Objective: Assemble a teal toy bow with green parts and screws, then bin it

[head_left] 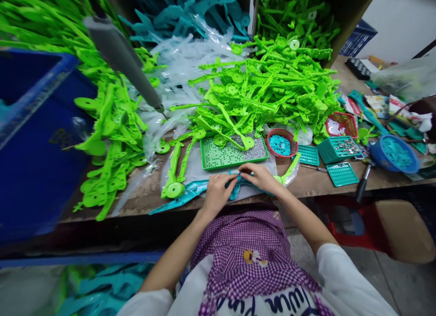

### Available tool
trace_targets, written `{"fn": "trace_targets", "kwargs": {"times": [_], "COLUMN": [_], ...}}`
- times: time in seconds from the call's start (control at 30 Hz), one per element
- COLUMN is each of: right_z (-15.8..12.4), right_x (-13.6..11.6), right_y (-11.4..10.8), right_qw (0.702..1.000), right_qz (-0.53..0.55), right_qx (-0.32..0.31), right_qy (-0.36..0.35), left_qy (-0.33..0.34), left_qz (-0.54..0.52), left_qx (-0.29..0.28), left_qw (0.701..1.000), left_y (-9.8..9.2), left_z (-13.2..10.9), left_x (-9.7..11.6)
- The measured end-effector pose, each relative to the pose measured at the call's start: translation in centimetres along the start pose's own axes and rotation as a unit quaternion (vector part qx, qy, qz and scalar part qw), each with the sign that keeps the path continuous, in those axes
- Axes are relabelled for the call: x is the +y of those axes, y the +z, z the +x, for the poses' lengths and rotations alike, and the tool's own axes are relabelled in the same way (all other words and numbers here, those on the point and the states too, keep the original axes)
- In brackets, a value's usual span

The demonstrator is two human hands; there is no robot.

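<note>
A long teal plastic part [192,191] lies along the table's front edge, running under both hands. My left hand [220,192] has thumb and fingers closed on it near its middle. Just right of that, my right hand [260,177] pinches at the same spot; any small piece between the fingertips is too small to make out. A green tray [235,161] with small metal pieces stands right behind the hands. Bright green plastic arms [173,190] lie beside the teal part on the left, and another green arm [289,168] is at the right.
Heaped green parts [272,84] fill the table's back. A grey power screwdriver [124,61] hangs at upper left above plastic bags. A blue crate [37,93] stands left. On the right are a red basket [282,143], teal trays [342,174], a blue bowl [395,155] and a black-handled tool [364,183].
</note>
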State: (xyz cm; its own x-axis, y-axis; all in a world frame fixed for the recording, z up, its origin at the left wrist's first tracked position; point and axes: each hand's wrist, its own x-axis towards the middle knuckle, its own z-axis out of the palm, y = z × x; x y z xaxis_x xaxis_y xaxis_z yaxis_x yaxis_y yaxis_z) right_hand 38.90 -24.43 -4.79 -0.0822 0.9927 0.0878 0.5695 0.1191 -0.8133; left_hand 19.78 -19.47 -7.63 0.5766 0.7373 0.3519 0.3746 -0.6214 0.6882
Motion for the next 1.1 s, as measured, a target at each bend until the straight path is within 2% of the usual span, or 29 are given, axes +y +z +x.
{"fn": "trace_targets", "kwargs": {"times": [0.07, 0.13, 0.2, 0.3, 0.43, 0.53, 0.67, 0.8, 0.9, 1.0, 1.1], "right_z": [0.4, 0.6, 0.5, 0.2, 0.3, 0.4, 0.1, 0.1, 0.1, -0.1, -0.3], "right_x": [0.2, 0.5, 0.7, 0.7, 0.8, 1.0, 0.7, 0.2, -0.1, -0.3, -0.4], "right_y": [0.3, 0.4, 0.3, 0.1, 0.2, 0.4, 0.5, 0.4, 0.1, -0.4, -0.4], "right_qw": [0.997, 0.993, 0.996, 0.999, 0.982, 0.976, 0.989, 0.999, 0.996, 0.983, 0.945], "right_qz": [-0.079, -0.111, -0.079, 0.038, 0.181, 0.205, 0.131, 0.006, -0.082, -0.176, -0.309], "right_qx": [0.011, 0.019, 0.027, 0.027, 0.018, 0.039, 0.043, 0.019, -0.008, -0.05, -0.068], "right_qy": [-0.025, -0.035, -0.028, 0.008, 0.041, 0.054, 0.05, 0.05, 0.025, -0.031, -0.082], "left_qy": [-0.01, -0.023, -0.043, -0.069, -0.062, -0.097, -0.134, -0.144, -0.161, -0.18, -0.18], "left_qz": [0.016, 0.014, -0.008, -0.057, -0.062, -0.069, -0.074, -0.039, -0.017, -0.035, -0.037], "left_qx": [0.022, 0.037, 0.066, 0.093, 0.015, -0.018, -0.014, -0.023, 0.001, 0.017, 0.027], "left_qw": [1.0, 0.999, 0.997, 0.992, 0.996, 0.993, 0.988, 0.989, 0.987, 0.983, 0.983], "left_y": [0.7, 1.3, 1.6, 1.6, 1.3, 1.1, 0.7, 0.8, 1.1, 1.5, 1.7], "left_z": [-1.2, -1.8, -2.0, -1.2, 0.6, 1.3, 0.7, -0.3, -0.6, -0.6, -0.6], "left_x": [0.4, 0.7, 0.8, 0.6, 0.2, 0.3, 1.0, 2.0, 2.4, 2.3, 2.1]}}
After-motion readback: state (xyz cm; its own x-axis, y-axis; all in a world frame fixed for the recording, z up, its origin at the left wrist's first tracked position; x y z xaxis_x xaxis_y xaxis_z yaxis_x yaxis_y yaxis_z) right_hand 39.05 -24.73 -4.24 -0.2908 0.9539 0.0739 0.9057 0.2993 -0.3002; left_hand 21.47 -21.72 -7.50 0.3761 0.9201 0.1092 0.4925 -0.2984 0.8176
